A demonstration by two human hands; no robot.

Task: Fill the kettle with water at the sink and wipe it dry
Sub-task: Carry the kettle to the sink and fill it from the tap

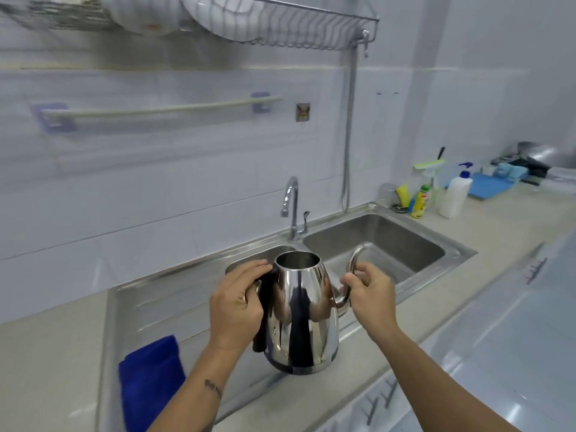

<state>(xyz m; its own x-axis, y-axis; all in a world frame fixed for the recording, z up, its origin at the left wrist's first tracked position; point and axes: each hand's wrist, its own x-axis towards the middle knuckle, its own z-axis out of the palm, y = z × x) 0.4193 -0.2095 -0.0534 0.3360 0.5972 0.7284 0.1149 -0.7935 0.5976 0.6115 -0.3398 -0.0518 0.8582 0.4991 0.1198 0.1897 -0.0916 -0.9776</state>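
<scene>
A shiny steel kettle (300, 313) with no lid hangs upright in the air in front of the sink (389, 241). My left hand (238, 304) grips its black handle on the left side. My right hand (371, 294) holds the curved gooseneck spout on the right. The kettle's mouth is open and looks empty inside. A chrome tap (291, 207) stands behind the kettle between the two basins, with no water running. A blue cloth (149, 378) lies on the steel drainboard at the lower left.
A dish rack with white plates (249, 20) hangs overhead. Bottles, a sponge and a soap dispenser (455, 194) stand right of the sink on the counter. A towel rail (156, 110) is fixed to the tiled wall. Cabinet handles (536, 269) line the counter front.
</scene>
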